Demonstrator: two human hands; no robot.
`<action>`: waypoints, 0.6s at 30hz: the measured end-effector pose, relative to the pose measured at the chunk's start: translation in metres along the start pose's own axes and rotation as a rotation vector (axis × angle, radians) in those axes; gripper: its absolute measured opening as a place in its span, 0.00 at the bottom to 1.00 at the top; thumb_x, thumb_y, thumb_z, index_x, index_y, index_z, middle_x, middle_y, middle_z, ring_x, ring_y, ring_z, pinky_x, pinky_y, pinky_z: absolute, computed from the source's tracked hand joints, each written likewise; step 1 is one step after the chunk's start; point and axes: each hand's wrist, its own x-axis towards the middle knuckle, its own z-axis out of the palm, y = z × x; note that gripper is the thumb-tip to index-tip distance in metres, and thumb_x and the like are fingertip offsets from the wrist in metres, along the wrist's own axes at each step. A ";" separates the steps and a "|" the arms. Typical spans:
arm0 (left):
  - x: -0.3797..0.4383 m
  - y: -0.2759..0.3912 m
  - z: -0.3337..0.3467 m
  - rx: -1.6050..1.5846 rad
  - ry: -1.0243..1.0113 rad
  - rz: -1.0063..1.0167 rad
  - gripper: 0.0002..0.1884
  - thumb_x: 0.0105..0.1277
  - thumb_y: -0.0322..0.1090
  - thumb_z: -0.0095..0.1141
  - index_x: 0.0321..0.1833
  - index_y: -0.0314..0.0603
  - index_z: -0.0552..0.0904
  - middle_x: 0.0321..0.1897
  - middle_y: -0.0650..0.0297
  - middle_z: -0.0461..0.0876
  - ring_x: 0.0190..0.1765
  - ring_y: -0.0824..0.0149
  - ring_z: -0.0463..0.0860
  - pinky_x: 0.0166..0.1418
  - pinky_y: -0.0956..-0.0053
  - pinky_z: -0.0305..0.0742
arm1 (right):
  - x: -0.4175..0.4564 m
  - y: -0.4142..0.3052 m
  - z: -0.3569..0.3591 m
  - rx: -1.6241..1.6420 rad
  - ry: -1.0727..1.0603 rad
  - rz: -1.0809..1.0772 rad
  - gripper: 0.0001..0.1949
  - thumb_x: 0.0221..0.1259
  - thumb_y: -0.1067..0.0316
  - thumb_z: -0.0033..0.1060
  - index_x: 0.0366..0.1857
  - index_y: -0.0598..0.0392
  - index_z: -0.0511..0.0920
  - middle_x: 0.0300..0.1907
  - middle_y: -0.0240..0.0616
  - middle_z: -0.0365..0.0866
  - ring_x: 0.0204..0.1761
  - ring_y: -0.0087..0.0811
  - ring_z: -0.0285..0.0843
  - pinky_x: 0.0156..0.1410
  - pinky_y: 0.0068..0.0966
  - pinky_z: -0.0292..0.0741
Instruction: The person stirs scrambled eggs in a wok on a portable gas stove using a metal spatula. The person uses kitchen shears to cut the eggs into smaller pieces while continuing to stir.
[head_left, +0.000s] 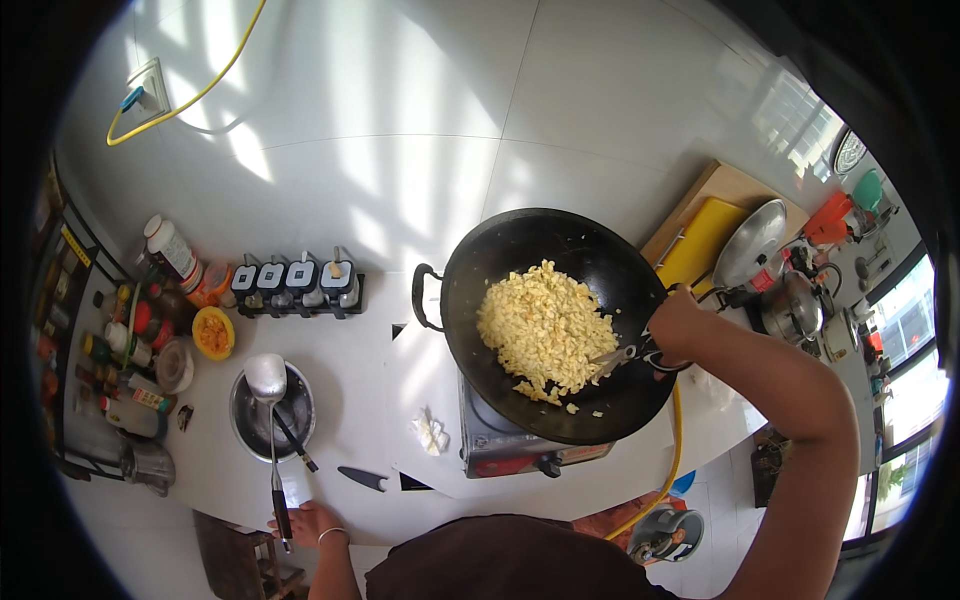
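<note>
My right hand (673, 330) grips the dark handles of kitchen scissors (619, 358). Their metal blades reach into a heap of cooked, chopped egg (547, 330). The egg lies in a large black wok (502, 405) tilted on a gas stove (487, 450). By the counter's front edge is my left hand (311, 523); the dark handle of a metal wok spatula (266, 379) crosses over its fingers, and whether they hold it is unclear. The spatula's head rests across a steel bowl (236, 420), along with a second dark-handled utensil (295, 440).
A dark pointed sheath (362, 478) and crumpled tissue (431, 433) lie on the counter. Behind stands a seasoning rack (315, 304); a cut squash (214, 334) and bottles (131, 345) are left. Cutting boards (694, 236) and a lid (750, 241) lean right. A yellow hose (677, 450) hangs beside the stove.
</note>
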 end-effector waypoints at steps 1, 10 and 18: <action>-0.001 0.000 -0.007 0.024 0.008 -0.001 0.34 0.67 0.44 0.40 0.73 0.29 0.63 0.76 0.37 0.57 0.78 0.40 0.55 0.80 0.49 0.49 | 0.015 0.002 0.009 0.048 -0.032 0.003 0.33 0.43 0.28 0.70 0.40 0.51 0.88 0.38 0.35 0.88 0.45 0.39 0.86 0.53 0.41 0.75; 0.005 -0.010 0.005 0.113 -0.015 0.026 0.33 0.68 0.43 0.41 0.73 0.28 0.62 0.77 0.35 0.52 0.77 0.31 0.51 0.78 0.44 0.53 | 0.020 0.022 0.004 -0.058 0.074 0.121 0.30 0.44 0.30 0.71 0.42 0.45 0.89 0.39 0.30 0.89 0.48 0.36 0.86 0.54 0.44 0.78; 0.009 -0.009 0.013 -0.076 0.016 -0.061 0.33 0.67 0.45 0.42 0.72 0.30 0.63 0.76 0.36 0.55 0.78 0.40 0.54 0.79 0.52 0.54 | 0.049 0.036 0.007 0.020 -0.068 0.071 0.30 0.45 0.31 0.70 0.44 0.45 0.88 0.41 0.30 0.89 0.48 0.36 0.86 0.53 0.45 0.75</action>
